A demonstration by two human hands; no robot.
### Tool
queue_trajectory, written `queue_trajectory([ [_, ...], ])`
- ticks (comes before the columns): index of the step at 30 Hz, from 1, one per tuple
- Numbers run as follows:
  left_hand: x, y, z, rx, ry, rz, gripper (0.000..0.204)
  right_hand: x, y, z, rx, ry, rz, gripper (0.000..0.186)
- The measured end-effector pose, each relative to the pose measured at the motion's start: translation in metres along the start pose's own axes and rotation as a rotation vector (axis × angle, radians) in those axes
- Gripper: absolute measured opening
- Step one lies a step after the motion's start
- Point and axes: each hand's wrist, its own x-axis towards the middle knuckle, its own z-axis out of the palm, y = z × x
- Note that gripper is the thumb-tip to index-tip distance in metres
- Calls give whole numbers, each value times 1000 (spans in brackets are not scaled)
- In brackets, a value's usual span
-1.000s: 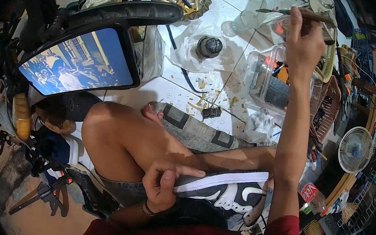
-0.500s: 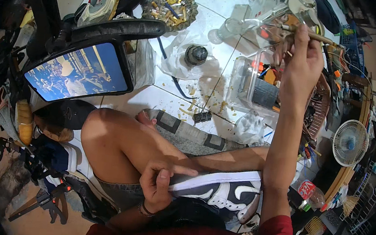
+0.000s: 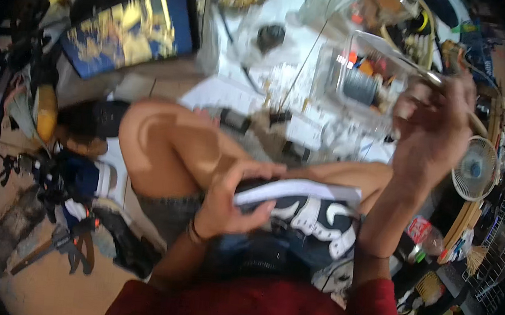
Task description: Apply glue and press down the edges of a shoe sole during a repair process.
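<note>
A black-and-white sneaker (image 3: 314,215) lies on its side across my lap, its white sole edge turned up and away from me. My left hand (image 3: 227,197) grips the sneaker's left end, thumb on the near side and fingers over the sole. Raised at the right, my right hand (image 3: 435,123) is blurred by motion. Its fingers are closed round a thin brush (image 3: 479,126) with a wooden handle and a metal collar; the tip is too smeared to make out. A clear plastic box (image 3: 346,97) of small items stands left of that hand.
A phone or tablet screen (image 3: 134,31) on a black arm stands at the far left. A dark lump or jar (image 3: 270,36) sits on plastic at the back. At right are a white fan (image 3: 475,170) and a plastic bottle (image 3: 424,235). Shoes and clamps lie at left.
My right hand has come back from the far containers toward me and to the right, with the brush. My left hand has gone from pointing along the sole to gripping the sneaker. The view has shifted.
</note>
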Motion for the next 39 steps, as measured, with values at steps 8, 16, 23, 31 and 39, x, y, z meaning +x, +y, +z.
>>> queue_trajectory([
  [8, -4, -4, 10, -262, 48, -34, 39, -114, 8, -43, -292, -204, 67, 29],
  [16, -3, -16, 1, 45, 50, 101, 42, -159, 21, -10, -254, -135, 26, 19],
  [23, -2, -12, 3, -159, -59, -32, 45, -161, 38, -15, -275, -361, -110, 15],
  [31, -4, -13, 7, -302, -26, -86, 46, -169, 48, -8, -219, -267, -63, 17],
  [39, -4, -21, 6, -240, -25, 18, 47, -170, 51, -9, -272, -252, -57, 17],
])
